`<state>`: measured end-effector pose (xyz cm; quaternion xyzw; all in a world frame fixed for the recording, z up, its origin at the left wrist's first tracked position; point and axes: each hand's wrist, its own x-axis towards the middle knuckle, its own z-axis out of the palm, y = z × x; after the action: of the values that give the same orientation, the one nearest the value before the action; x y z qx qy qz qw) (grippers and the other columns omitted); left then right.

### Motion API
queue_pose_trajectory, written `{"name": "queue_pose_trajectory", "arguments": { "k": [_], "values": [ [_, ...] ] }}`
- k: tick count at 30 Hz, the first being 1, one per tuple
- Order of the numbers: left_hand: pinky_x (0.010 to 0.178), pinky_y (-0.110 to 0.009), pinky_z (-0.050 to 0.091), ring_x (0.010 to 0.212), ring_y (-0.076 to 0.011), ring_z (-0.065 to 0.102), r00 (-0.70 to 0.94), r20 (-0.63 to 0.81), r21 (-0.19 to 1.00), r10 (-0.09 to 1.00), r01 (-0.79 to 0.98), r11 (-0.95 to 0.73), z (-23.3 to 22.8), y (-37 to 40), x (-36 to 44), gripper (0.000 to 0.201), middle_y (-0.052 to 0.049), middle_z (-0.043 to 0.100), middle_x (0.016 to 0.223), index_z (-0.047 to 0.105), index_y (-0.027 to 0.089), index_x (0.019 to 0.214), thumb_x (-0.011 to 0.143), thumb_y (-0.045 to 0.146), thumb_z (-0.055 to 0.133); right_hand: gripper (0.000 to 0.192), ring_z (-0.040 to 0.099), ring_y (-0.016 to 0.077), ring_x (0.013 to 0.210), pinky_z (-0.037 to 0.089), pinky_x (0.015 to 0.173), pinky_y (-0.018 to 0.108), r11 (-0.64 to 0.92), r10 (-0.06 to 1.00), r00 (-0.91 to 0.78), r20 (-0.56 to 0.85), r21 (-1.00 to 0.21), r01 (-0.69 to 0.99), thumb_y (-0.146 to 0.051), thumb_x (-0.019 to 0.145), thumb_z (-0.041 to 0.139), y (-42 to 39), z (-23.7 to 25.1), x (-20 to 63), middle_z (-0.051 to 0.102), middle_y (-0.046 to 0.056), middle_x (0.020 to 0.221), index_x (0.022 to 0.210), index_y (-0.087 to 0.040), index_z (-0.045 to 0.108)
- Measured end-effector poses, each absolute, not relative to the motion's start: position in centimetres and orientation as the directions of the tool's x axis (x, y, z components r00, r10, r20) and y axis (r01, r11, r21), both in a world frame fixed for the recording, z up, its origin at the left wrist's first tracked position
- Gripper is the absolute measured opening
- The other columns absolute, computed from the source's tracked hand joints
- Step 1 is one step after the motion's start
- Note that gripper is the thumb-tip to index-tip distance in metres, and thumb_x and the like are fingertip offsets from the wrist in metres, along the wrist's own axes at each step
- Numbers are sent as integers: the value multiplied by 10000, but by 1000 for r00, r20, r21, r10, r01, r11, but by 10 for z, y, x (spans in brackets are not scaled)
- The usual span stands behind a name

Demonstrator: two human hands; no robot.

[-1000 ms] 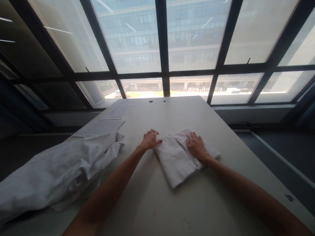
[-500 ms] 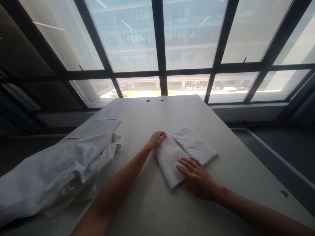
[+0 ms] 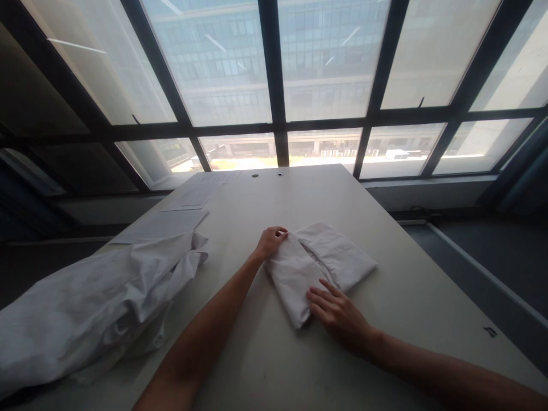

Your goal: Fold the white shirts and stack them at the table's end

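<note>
A folded white cloth (image 3: pixel 286 274) lies on the table before me, with a slit-like gap between its two folded halves. My left hand (image 3: pixel 270 241) pinches its far left corner between thumb and fingers. At the near edge, my right hand (image 3: pixel 338 314) has its fingers over the top layer, and the cloth puckers by the fingertips. The right thumb is hidden beneath the hand. The cloth's near corner looks slightly curled up from the table.
A crumpled heap of white fabric (image 3: pixel 98 302) covers the table's left side. Behind it lie printed paper sheets (image 3: pixel 160 225). The white table (image 3: pixel 274 197) reaches toward large windows (image 3: pixel 231 68). A small dark mark (image 3: pixel 490 331) shows near the right edge.
My right hand's fingers have drawn closer together and slid slightly down along the near edge. The near corner has curled a little and the gap has narrowed. My left hand keeps its hold.
</note>
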<state>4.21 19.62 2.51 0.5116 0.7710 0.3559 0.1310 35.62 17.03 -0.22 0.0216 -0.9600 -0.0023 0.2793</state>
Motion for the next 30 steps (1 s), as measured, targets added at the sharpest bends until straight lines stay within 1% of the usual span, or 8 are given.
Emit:
{"name": "queue_pose_trajectory", "arguments": {
  "k": [5, 10, 14, 20, 23, 26, 28, 30],
  "values": [
    [745, -265, 513, 804, -192, 701, -456, 169, 652, 874, 717, 248, 20, 192, 50, 181, -56, 767, 897, 725, 199, 994, 856, 315, 708, 282, 653, 241, 1212, 493, 1111, 447, 997, -34, -835, 550, -35, -64, -22, 939, 479, 166, -2, 363, 716, 138, 1248, 1040, -160, 703],
    [780, -273, 501, 862, -201, 695, -418, 202, 505, 886, 819, 272, 21, 188, 59, 144, -59, 756, 966, 718, 221, 1007, 895, 296, 667, 246, 669, 249, 1186, 546, 1034, 379, 993, -20, -866, 499, -90, -75, -42, 908, 525, 165, 1, 368, 728, 137, 1221, 1035, -140, 712],
    [871, -290, 492, 939, -214, 691, -418, 174, 458, 892, 836, 302, 26, 190, 63, 237, -80, 755, 1024, 719, 202, 1127, 936, 313, 636, 201, 644, 233, 1222, 542, 1029, 377, 971, 108, -864, 492, -240, -16, -123, 941, 528, 164, 19, 365, 732, 123, 1211, 1006, -174, 711],
    [944, -351, 469, 1076, -274, 656, -475, 154, 277, 866, 862, 424, 35, 193, 77, 284, -118, 726, 1134, 748, 214, 1057, 926, 437, 631, 311, 464, 278, 1417, 399, 1163, 522, 940, 313, -841, 441, -270, 209, -186, 996, 473, 189, 32, 345, 576, 159, 1453, 1228, -168, 680],
    [996, -383, 447, 1141, -290, 624, -451, 214, 198, 866, 888, 414, 35, 187, 90, 275, -132, 696, 1187, 728, 210, 1108, 941, 388, 602, 384, 440, 274, 1434, 385, 1173, 507, 902, 405, -831, 382, -317, 294, -175, 992, 431, 219, 30, 336, 550, 143, 1484, 1302, -168, 658],
    [1093, -401, 385, 1265, -292, 560, -375, 256, 162, 891, 925, 343, 28, 178, 108, 355, -172, 641, 1308, 656, 162, 1258, 980, 341, 526, 439, 464, 257, 1417, 387, 1177, 461, 838, 521, -771, 367, -391, 381, -146, 967, 399, 245, 32, 333, 569, 147, 1463, 1323, -139, 655],
    [1170, -449, 300, 1386, -311, 463, -345, 233, 153, 909, 936, 316, 19, 173, 121, 452, -216, 550, 1441, 573, 109, 1376, 1003, 340, 462, 452, 469, 248, 1412, 388, 1179, 449, 823, 543, -743, 392, -423, 379, -149, 958, 397, 253, 35, 334, 582, 141, 1450, 1327, -141, 658],
    [1214, -504, 213, 1481, -341, 336, -329, 183, 153, 927, 941, 303, 11, 170, 132, 557, -253, 422, 1550, 480, 58, 1466, 1012, 375, 422, 474, 448, 242, 1426, 367, 1191, 464, 854, 490, -763, 423, -407, 323, -142, 947, 407, 253, 37, 337, 575, 113, 1464, 1358, -175, 642]
  ]
}}
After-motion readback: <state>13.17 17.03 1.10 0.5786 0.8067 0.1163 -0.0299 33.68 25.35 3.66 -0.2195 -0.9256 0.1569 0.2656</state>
